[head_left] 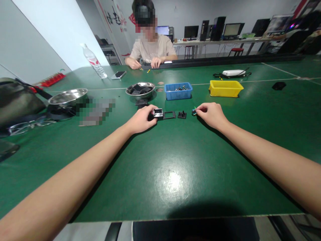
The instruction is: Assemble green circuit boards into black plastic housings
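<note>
My left hand [142, 119] is closed on a small black box [158, 113] with an open, shiny inside, resting at the table. To its right lie a thin black rectangular frame [169, 115] and a small black plate with an upright peg [182, 115]. My right hand [212, 114] pinches a small shiny part with a bit of green [194, 111] just above or on the table; its exact kind is too small to tell. Behind my left hand sits another black piece [141, 103], partly hidden.
Behind my hands stand a steel bowl of black parts [140, 95], a blue bin [178, 95] of small metal parts and a yellow bin [225, 92]. At left are a second steel bowl [67, 97], glasses [31, 126] and a bottle [94, 62]. Another person [151, 48] sits opposite.
</note>
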Motion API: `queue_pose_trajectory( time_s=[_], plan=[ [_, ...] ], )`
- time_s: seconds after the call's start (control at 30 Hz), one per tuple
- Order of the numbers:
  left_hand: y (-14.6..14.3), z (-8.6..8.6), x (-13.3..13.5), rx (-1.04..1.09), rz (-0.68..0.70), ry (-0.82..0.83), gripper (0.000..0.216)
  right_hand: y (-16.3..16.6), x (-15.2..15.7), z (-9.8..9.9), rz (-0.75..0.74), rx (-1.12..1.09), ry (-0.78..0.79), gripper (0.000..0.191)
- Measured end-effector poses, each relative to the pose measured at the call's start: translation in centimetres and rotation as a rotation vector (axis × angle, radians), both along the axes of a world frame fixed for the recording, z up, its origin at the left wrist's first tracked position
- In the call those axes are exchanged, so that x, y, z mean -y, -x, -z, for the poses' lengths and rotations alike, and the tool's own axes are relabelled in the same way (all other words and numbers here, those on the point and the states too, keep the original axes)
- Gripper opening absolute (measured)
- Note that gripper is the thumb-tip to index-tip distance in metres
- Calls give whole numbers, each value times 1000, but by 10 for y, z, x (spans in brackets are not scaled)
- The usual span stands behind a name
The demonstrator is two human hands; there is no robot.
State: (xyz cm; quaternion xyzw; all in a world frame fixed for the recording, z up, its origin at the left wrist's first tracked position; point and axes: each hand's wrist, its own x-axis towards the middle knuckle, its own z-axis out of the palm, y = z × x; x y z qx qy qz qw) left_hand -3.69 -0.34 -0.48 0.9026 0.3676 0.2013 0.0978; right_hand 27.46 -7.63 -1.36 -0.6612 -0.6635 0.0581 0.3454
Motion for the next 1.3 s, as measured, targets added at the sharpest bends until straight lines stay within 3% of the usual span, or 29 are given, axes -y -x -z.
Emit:
queue_pose_trajectory(
  time_s=[0.2,0.97,1.1,1.3],
  plan=[
    [0,0,0,10,-3,4,39,1,0,-2,79,5,42,14],
    [0,1,-1,16,10,-1,40,-2,-3,4,58,-1,-25,8],
    [0,1,0,15,10,-5,40,-3,-3,6,14,-56,-43,38],
    [-1,1,0,19,9,-4,41,-2,-1,2,-43,14,7,30]
  ],
)
